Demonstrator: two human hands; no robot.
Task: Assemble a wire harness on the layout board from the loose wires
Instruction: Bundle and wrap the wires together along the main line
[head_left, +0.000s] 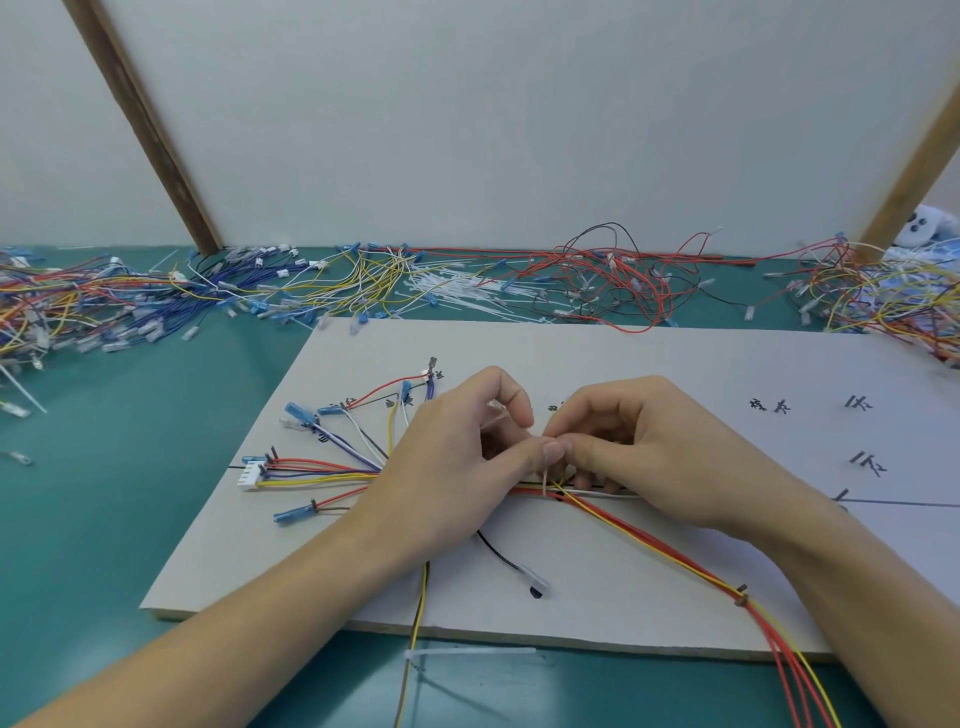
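A grey layout board (649, 364) lies on the green table. Coloured wires fan out across its left side to blue terminals and a white connector (249, 475). The wires gather into a bundle (649, 545) that runs under my hands and off the board's front right. My left hand (457, 467) and my right hand (639, 457) meet at the board's middle, and both pinch a thin white cable tie (545, 480) looped round the bundle. A black wire with a clear terminal (530, 574) lies loose just in front of my left hand.
Piles of loose wires (597, 280) and white cable ties (457, 291) line the table's back edge, with more wires at far left (47, 312) and far right (893, 296). One cable tie (467, 652) lies in front of the board. Nail pegs (742, 595) stand on it.
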